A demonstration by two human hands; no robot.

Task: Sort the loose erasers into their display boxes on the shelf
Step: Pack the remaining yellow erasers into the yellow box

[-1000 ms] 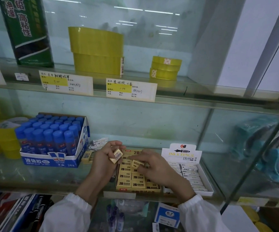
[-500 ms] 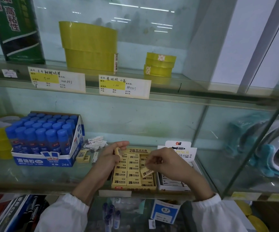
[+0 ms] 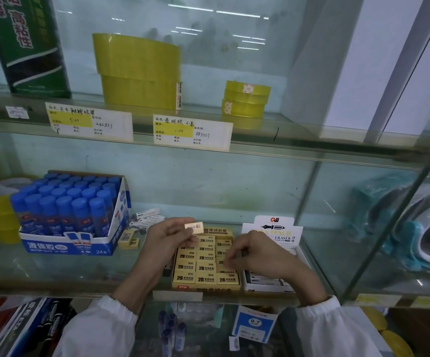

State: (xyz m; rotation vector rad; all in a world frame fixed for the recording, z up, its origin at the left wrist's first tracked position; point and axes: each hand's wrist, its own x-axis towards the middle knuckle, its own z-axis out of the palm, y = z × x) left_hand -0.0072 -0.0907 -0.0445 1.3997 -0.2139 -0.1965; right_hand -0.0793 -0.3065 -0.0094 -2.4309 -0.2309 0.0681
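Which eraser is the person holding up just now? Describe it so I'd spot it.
Find the blue glue-stick box on the middle glass shelf; right of it sits a yellow eraser box. Above its back edge, the left hand pinches one yellow eraser, the only one lifted clear of the packed rows.

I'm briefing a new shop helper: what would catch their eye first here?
The blue-capped glue sticks boxed at the lower shelf's left, and the big yellow tape rolls on the shelf above. At centre, the left hand holds one eraser over the yellow eraser box; the right hand reaches into it.
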